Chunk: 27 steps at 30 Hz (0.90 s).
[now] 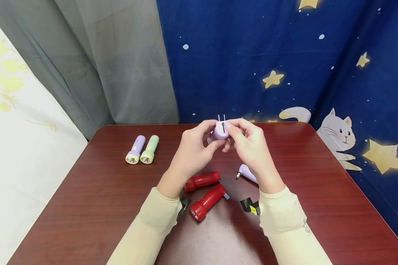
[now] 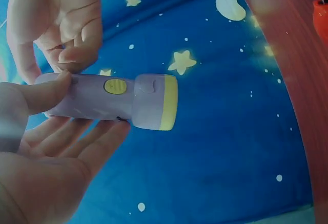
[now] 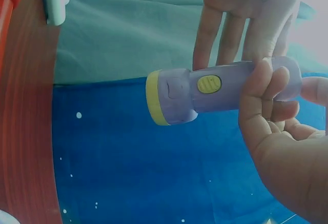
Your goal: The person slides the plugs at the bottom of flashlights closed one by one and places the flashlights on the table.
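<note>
Both hands hold a purple flashlight [image 1: 220, 133] above the far part of the table, its tail end toward the head camera. Two thin metal plug prongs [image 1: 221, 117] stick up out of that end. My left hand [image 1: 195, 145] pinches the body between thumb and fingers, as the left wrist view shows. The thumb of my right hand [image 1: 250, 143] presses by the slot in the tail, with its other fingers curled at the body. A yellow switch [image 3: 209, 84] and a yellow rim [image 3: 155, 98] show in the right wrist view.
Two red flashlights, one nearer [image 1: 208, 202] and one farther [image 1: 203, 180], lie below the hands. Another purple flashlight [image 1: 248, 173] is partly behind the right wrist. At the left stand out a purple flashlight [image 1: 136, 148] and a green one [image 1: 150, 148]. Curtains [image 1: 219, 66] hang behind the table [image 1: 86, 206].
</note>
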Each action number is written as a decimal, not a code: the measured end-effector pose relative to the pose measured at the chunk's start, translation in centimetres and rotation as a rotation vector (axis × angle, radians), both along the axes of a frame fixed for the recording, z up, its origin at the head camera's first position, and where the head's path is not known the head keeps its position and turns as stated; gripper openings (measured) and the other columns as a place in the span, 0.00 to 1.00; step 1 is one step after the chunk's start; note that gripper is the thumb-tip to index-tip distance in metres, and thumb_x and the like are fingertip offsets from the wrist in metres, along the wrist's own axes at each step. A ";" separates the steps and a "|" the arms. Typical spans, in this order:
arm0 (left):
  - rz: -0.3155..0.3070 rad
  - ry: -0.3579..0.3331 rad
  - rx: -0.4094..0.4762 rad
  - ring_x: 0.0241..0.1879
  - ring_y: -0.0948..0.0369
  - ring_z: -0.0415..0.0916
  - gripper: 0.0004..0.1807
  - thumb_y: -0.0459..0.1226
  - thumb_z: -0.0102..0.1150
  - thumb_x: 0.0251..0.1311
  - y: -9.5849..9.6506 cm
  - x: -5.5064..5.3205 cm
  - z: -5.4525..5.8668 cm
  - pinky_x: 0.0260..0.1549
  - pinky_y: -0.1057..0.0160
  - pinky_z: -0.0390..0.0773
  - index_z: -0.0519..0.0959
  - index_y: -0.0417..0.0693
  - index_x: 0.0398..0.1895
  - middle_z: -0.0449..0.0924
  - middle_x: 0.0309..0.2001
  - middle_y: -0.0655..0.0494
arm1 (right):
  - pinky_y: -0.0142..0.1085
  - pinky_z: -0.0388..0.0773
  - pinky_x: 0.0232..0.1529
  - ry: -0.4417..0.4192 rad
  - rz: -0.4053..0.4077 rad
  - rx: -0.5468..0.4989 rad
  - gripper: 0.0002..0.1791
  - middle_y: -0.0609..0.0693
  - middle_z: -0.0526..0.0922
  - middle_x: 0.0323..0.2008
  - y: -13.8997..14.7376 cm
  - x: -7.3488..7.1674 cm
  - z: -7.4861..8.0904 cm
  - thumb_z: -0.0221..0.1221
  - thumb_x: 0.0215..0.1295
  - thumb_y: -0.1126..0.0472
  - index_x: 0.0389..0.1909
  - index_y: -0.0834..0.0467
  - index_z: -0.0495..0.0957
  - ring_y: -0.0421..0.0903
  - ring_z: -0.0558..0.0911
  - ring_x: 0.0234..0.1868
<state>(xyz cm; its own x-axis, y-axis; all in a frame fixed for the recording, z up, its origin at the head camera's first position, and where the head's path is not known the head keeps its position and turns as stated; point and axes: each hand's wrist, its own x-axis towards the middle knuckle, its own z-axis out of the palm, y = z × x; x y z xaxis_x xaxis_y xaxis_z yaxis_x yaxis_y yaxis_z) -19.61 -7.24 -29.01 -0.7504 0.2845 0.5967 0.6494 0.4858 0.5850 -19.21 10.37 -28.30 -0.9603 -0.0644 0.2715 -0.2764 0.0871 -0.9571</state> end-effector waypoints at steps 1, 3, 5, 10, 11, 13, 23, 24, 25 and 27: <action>-0.003 0.014 -0.011 0.43 0.54 0.85 0.22 0.30 0.74 0.62 0.0 0.0 -0.1 0.45 0.57 0.89 0.81 0.41 0.59 0.90 0.51 0.46 | 0.34 0.89 0.36 0.001 -0.006 -0.005 0.13 0.51 0.84 0.26 0.0 0.0 0.0 0.58 0.80 0.61 0.53 0.66 0.82 0.45 0.84 0.23; -0.009 0.042 -0.036 0.41 0.53 0.84 0.22 0.31 0.74 0.63 0.0 0.0 -0.2 0.43 0.58 0.87 0.81 0.40 0.60 0.90 0.50 0.46 | 0.33 0.88 0.35 0.004 -0.022 -0.006 0.12 0.51 0.83 0.25 0.0 0.0 -0.1 0.58 0.79 0.61 0.51 0.66 0.82 0.46 0.84 0.22; -0.022 0.061 -0.049 0.40 0.52 0.83 0.23 0.31 0.73 0.63 0.0 -0.1 -0.4 0.42 0.58 0.86 0.80 0.40 0.60 0.90 0.50 0.46 | 0.33 0.87 0.34 0.006 -0.033 -0.002 0.11 0.50 0.83 0.24 0.0 0.0 -0.2 0.59 0.79 0.62 0.50 0.66 0.82 0.47 0.84 0.22; -0.056 0.099 -0.081 0.44 0.53 0.86 0.23 0.30 0.71 0.64 0.1 0.0 -0.9 0.49 0.56 0.89 0.79 0.37 0.62 0.89 0.53 0.44 | 0.36 0.86 0.32 0.008 -0.044 -0.009 0.09 0.47 0.83 0.23 0.1 0.2 -0.7 0.60 0.77 0.63 0.47 0.66 0.82 0.47 0.83 0.21; -0.063 0.111 -0.091 0.45 0.53 0.87 0.23 0.29 0.71 0.64 0.1 0.1 -1.0 0.51 0.55 0.89 0.79 0.37 0.62 0.89 0.53 0.44 | 0.37 0.86 0.32 0.010 -0.046 -0.013 0.09 0.46 0.83 0.23 0.2 0.3 -0.8 0.60 0.77 0.63 0.46 0.66 0.82 0.46 0.82 0.20; -0.076 0.130 -0.106 0.47 0.53 0.87 0.23 0.28 0.70 0.64 0.2 0.2 -1.1 0.54 0.54 0.88 0.79 0.36 0.62 0.89 0.53 0.43 | 0.37 0.87 0.32 0.015 -0.044 -0.019 0.08 0.45 0.83 0.23 0.3 0.4 -1.1 0.59 0.77 0.64 0.46 0.66 0.81 0.46 0.82 0.20; -0.114 0.173 -0.082 0.47 0.54 0.89 0.25 0.34 0.74 0.61 -0.1 0.8 -1.4 0.53 0.54 0.88 0.80 0.34 0.60 0.90 0.51 0.43 | 0.32 0.85 0.32 0.065 -0.042 -0.023 0.05 0.41 0.84 0.24 0.2 1.1 -1.6 0.59 0.75 0.68 0.41 0.69 0.79 0.44 0.82 0.22; -0.116 0.169 -0.080 0.47 0.55 0.88 0.26 0.35 0.75 0.61 -0.1 0.8 -1.4 0.53 0.55 0.88 0.80 0.34 0.59 0.90 0.52 0.44 | 0.32 0.85 0.32 0.065 -0.044 -0.018 0.05 0.40 0.84 0.24 0.2 1.2 -1.6 0.60 0.74 0.68 0.40 0.68 0.79 0.42 0.82 0.23; -0.119 0.166 -0.077 0.47 0.56 0.88 0.26 0.37 0.76 0.60 -0.1 0.8 -1.4 0.52 0.56 0.88 0.80 0.35 0.59 0.90 0.52 0.45 | 0.31 0.85 0.33 0.064 -0.043 -0.016 0.05 0.40 0.84 0.24 0.2 1.3 -1.6 0.60 0.74 0.68 0.40 0.68 0.78 0.40 0.82 0.24; -0.118 0.166 -0.071 0.46 0.57 0.88 0.27 0.39 0.78 0.59 -0.1 0.9 -1.4 0.51 0.58 0.88 0.81 0.36 0.59 0.90 0.52 0.45 | 0.30 0.85 0.34 0.057 -0.036 -0.019 0.05 0.39 0.84 0.26 0.2 1.5 -1.5 0.60 0.74 0.68 0.39 0.68 0.78 0.38 0.82 0.26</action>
<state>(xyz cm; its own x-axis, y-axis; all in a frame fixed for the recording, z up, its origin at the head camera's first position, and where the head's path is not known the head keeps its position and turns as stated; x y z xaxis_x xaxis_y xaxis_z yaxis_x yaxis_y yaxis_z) -18.74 -7.34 -30.41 -0.6024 0.4105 0.6845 0.7889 0.4368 0.4323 -17.74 10.55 -29.83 -0.9447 -0.0248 0.3270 -0.3280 0.0802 -0.9413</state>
